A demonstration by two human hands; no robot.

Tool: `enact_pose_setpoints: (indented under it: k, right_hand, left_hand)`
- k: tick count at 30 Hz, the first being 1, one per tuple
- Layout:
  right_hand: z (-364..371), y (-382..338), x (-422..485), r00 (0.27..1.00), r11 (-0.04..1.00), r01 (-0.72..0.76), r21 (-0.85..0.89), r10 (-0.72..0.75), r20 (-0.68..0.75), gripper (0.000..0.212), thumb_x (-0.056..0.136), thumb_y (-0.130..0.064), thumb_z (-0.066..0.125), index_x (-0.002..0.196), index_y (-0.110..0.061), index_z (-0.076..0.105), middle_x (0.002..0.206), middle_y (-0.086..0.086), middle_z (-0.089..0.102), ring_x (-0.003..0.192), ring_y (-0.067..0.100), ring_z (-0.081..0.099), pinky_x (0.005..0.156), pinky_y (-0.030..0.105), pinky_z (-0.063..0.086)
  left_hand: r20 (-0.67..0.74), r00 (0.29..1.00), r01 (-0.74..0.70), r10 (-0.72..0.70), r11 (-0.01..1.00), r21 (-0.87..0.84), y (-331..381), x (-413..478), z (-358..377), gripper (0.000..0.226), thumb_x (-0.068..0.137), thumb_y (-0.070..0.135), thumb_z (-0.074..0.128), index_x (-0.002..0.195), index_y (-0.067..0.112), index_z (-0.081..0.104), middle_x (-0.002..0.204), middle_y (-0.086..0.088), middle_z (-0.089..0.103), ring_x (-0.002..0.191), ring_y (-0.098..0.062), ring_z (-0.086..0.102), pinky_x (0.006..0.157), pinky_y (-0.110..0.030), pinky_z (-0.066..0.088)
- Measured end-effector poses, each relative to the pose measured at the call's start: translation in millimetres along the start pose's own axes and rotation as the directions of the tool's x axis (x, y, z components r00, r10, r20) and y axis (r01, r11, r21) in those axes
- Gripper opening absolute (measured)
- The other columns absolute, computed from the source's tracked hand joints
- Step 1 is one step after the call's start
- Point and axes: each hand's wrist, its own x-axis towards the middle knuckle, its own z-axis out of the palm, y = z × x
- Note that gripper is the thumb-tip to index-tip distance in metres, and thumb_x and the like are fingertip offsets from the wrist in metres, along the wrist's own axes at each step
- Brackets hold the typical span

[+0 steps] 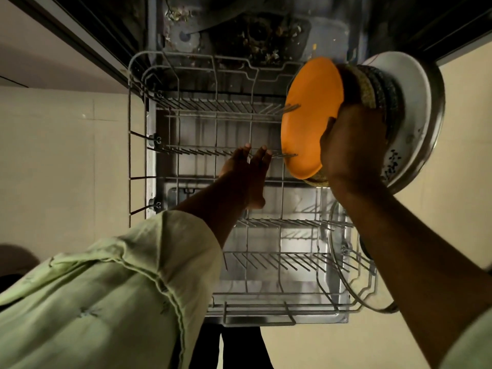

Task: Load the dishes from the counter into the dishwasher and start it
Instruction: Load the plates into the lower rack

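- Loading step: right hand [354,145] grips a stack of dishes [372,83], orange plate [311,113] foremost, tilted over the lower rack's [213,106] right edge.
- Left hand [250,166], fingers straight, holds nothing and reaches toward the middle tines.
- Next, probably: slot the orange plate upright between tines.

Home kitchen, by the look. Built-in dishwasher [330,27] open at floor level, wire lower rack [202,151] drawn out over the steel door [266,291]. Food scraps litter the tub floor [263,41] around the filter. Large pale floor tiles [66,155] on both sides; dark cabinet edge [80,41] at left. Mismatched household plates [311,115] stacked: orange, speckled, white, steel.
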Motion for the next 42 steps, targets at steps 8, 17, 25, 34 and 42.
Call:
enact_pose_setpoints:
  k: [8,17,25,34,42]
  right_hand:
    - [10,4,-2,0.999,0.999,-0.024,0.029,0.024,0.023,0.028,0.102,-0.021,0.047,0.109,0.003,0.06,0.105,0.026,0.063,0.101,0.043,0.059,0.08,0.045,0.044]
    - [15,13,-24,0.997,0.997,-0.075,-0.031,0.075,0.0,0.045,0.097,-0.04,0.055,0.13,-0.008,0.052,0.117,0.018,0.064,0.108,0.038,0.06,0.075,0.037,0.041]
    - [22,9,-56,0.994,0.996,-0.056,-0.068,0.05,-0.096,0.059,0.092,-0.031,0.059,0.143,-0.008,0.039,0.129,0.022,0.052,0.113,0.045,0.054,0.086,0.059,0.048]
    - [29,-3,-119,0.986,0.967,0.168,-0.194,-0.167,0.021,0.07,0.089,-0.025,0.064,0.147,0.002,0.035,0.154,0.026,0.03,0.143,0.046,0.023,0.113,0.059,0.024]
    - [-20,-39,-176,0.971,0.963,0.214,-0.163,-0.192,0.14,0.07,0.092,-0.038,0.061,0.146,-0.001,0.037,0.156,0.021,0.029,0.146,0.042,0.021,0.115,0.058,0.023]
  left_hand:
    - [-0.02,1.0,-0.012,0.012,1.0,-0.004,-2,-1,-2,0.108,0.09,0.054,0.059,0.156,0.014,-0.016,0.165,-0.009,-0.015,0.151,-0.036,-0.005,0.123,-0.043,0.004]
    - [-0.149,0.988,-0.042,0.031,0.996,-0.076,-7,-16,14,0.095,0.096,0.036,0.056,0.156,0.017,-0.015,0.163,-0.012,-0.021,0.152,-0.032,-0.005,0.125,-0.043,0.004]
    - [-0.21,0.978,-0.017,-0.003,0.996,-0.093,-21,-47,30,0.088,0.099,0.037,0.048,0.156,0.017,-0.015,0.162,-0.011,-0.022,0.152,-0.031,-0.008,0.122,-0.046,-0.003]
    - [-0.31,0.949,0.004,-0.047,0.99,-0.14,-25,-105,38,0.084,0.1,0.039,0.043,0.155,0.02,-0.017,0.162,-0.009,-0.023,0.151,-0.03,-0.014,0.123,-0.05,-0.005]
    - [-0.386,0.913,0.067,-0.13,0.983,-0.172,-20,-194,26,0.08,0.102,0.047,0.034,0.153,0.021,-0.021,0.159,-0.006,-0.03,0.149,-0.028,-0.021,0.122,-0.051,-0.007]
